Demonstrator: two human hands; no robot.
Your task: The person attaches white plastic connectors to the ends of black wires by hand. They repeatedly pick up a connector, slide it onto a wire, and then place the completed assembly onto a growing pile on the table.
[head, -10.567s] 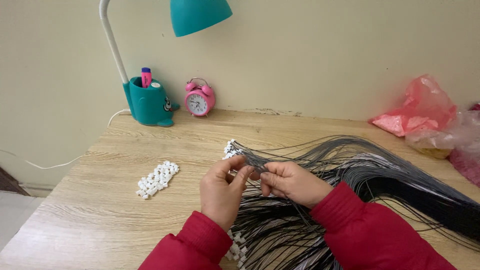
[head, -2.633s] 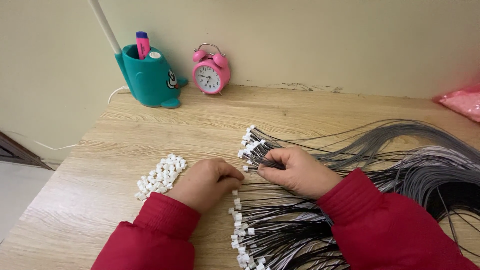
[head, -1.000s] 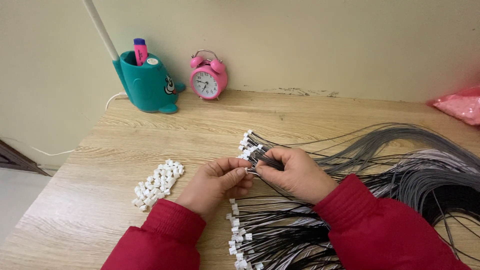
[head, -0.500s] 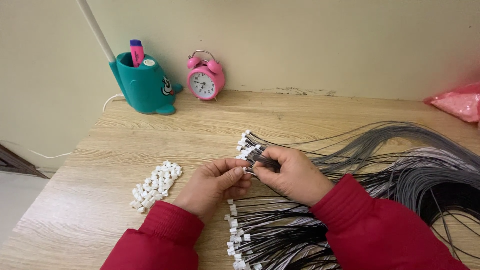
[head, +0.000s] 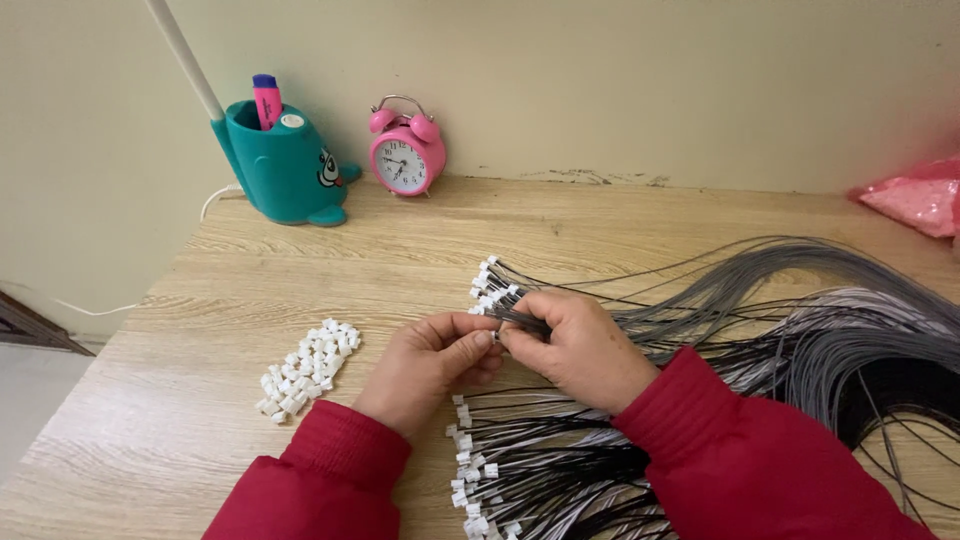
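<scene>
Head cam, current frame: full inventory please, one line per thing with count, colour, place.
wooden table: one, light wood grain, fills the view
wires: many, grey and black, fanned across the table's right half, white connectors on the ends near the hands
loose connectors: a small pile, count unclear, white, on the table beside the left hand
alarm clock: one, pink, twin bells, at the back by the wall
pen holder: one, teal, back left, a pink marker in it
lamp stem: one, white, rising from the holder
plastic bag: one, pink, back right, partly out of frame
left hand: fingertips pinched at a wire end, red sleeve
right hand: grips a bunch of wires, red sleeve
</scene>
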